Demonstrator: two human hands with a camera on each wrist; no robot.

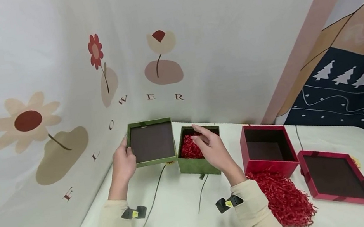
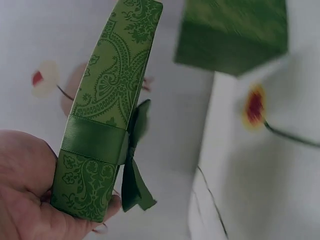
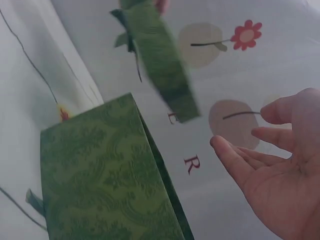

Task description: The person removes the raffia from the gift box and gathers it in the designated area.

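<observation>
My left hand (image 1: pixel 125 162) grips the left edge of a green box lid (image 1: pixel 152 141), whose dark inside faces me in the head view. In the left wrist view the lid (image 2: pixel 100 115) shows a paisley pattern, a satin ribbon and a bow (image 2: pixel 135 170) on its far face. To its right stands the green box (image 1: pixel 198 164), with red shredded paper (image 1: pixel 190 147) inside. Over the box's opening hovers my right hand (image 1: pixel 213 149), fingers loosely bent and holding nothing. In the right wrist view that hand (image 3: pixel 280 165) is apart from the green box (image 3: pixel 105 175).
An open red box (image 1: pixel 267 166) stands to the right, dark inside. Loose red shredded paper (image 1: pixel 287 201) lies in front of it. Beyond that a red lid (image 1: pixel 337 176) lies inside-up on the white cloth (image 1: pixel 172 217). A printed curtain (image 1: pixel 221 45) hangs behind and to the left.
</observation>
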